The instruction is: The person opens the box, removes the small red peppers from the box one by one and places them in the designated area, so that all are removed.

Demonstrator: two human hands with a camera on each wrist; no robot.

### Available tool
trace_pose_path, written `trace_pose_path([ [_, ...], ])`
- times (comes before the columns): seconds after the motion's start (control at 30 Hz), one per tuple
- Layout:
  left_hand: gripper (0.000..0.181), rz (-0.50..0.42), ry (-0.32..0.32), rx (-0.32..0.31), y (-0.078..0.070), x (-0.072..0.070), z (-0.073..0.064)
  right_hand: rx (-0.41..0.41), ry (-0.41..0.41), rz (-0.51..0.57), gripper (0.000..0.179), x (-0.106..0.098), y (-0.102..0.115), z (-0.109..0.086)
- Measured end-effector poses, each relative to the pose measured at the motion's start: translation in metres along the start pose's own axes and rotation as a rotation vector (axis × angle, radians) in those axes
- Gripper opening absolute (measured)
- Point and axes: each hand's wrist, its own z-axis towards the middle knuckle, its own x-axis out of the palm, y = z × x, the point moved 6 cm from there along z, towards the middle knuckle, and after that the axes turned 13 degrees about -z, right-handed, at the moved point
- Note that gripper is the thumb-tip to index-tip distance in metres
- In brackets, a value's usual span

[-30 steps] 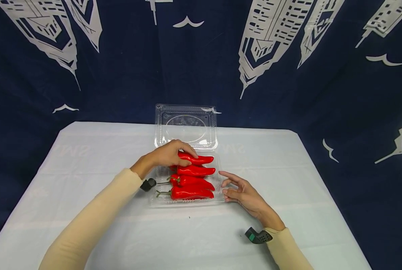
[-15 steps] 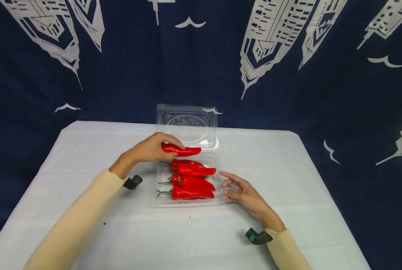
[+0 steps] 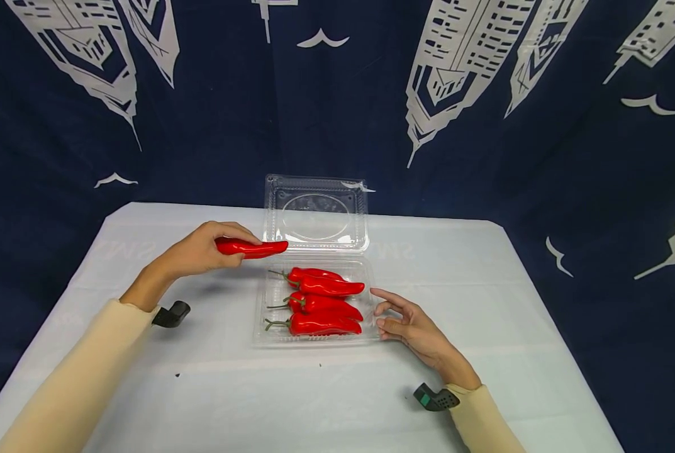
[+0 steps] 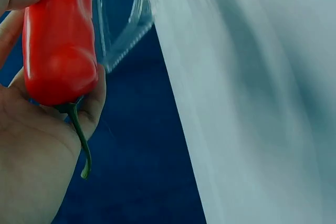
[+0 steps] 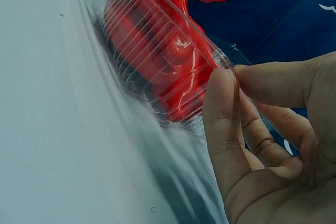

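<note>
A long red pepper (image 3: pixel 255 249) with a green stem is held by my left hand (image 3: pixel 204 249), above the table to the left of the clear plastic clamshell container (image 3: pixel 263 336). In the left wrist view, the thumb and fingers wrap the pepper (image 4: pixel 60 40) and its stem hangs down past the palm. Several more red peppers (image 3: pixel 323 324) lie in the container's base, stems to the left. My right hand (image 3: pixel 413 327) is at the container's right side. The right wrist view shows its thumb (image 5: pixel 220 103) and index finger pinching the rim.
The container's transparent lid (image 3: pixel 314 214) stands raised behind the base. A white cloth covers the table (image 3: pixel 292 409), with a small dark speck (image 3: pixel 177 375) at left. Behind hangs a navy curtain (image 3: pixel 337 113) printed with white buildings.
My left hand has lifted one pepper from the back of the container and carried it left, past the container's edge. The right hand has stayed at the right side.
</note>
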Motion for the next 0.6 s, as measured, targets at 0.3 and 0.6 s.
trace_pose_path([
  [0.3, 0.036, -0.021, -0.053, -0.112, 0.019, -0.026, -0.03, 0.002, 0.001, -0.001, 0.066, 0.001, 0.001, -0.001],
  [0.6, 0.039, -0.015, -0.12, -0.291, 0.06, -0.045, -0.063, -0.003, 0.006, 0.0, 0.068, 0.001, 0.001, 0.0],
])
